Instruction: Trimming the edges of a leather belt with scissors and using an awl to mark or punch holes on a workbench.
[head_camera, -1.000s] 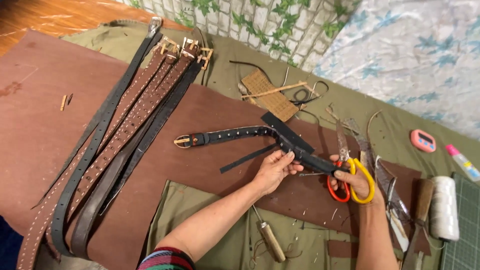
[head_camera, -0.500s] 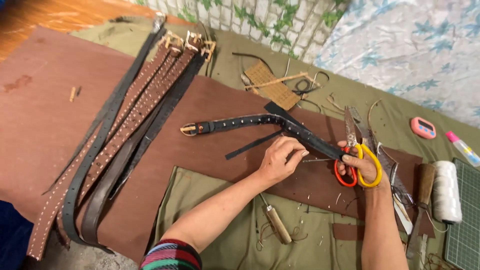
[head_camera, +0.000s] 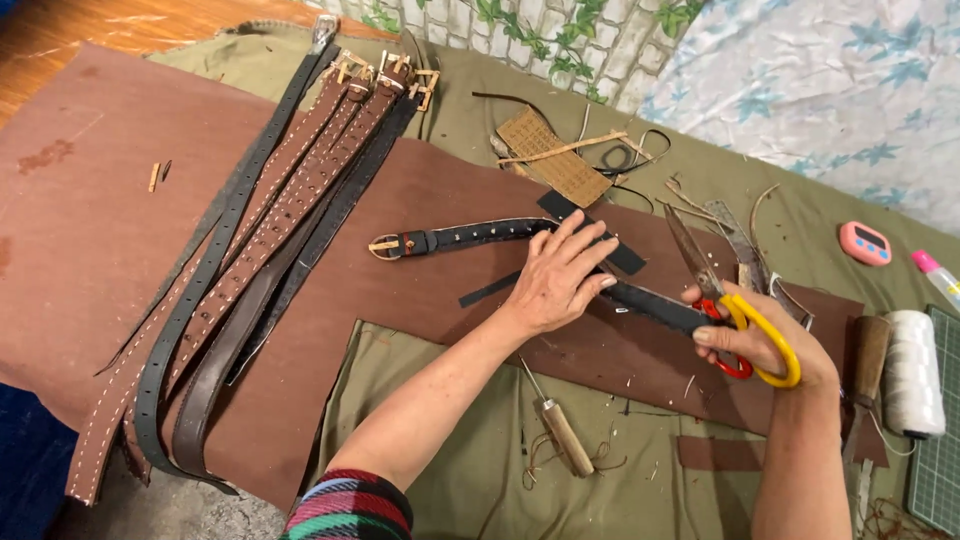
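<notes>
Black belt (head_camera: 470, 237) with its brass buckle at the left end lies across the brown leather sheet (head_camera: 420, 180) on the desk, and my left hand (head_camera: 556, 282) presses flat on it, fingers spread, holding nothing. Its right end runs under that palm toward my right hand (head_camera: 765, 345), whose grip is closed through the yellow and red handles of the scissors (head_camera: 722, 300). Their blades point up and away from me, just past the belt's end; I cannot tell for sure whether the blades are parted. A thin black offcut strip (head_camera: 490, 290) lies just below the belt, beside my left wrist.

Well to the left, a bundle of about 6 long belts (head_camera: 270, 240), brown and black, lies side by side with the buckles at the far end. Near my left forearm a wooden-handled awl (head_camera: 562, 432) rests on the olive cloth (head_camera: 450, 440). A woven tan piece (head_camera: 555, 158) sits beyond the belt. At the right edge stand a spool of white thread (head_camera: 912, 372), a pink timer (head_camera: 865, 243) and the corner of a green cutting mat (head_camera: 940, 440).
</notes>
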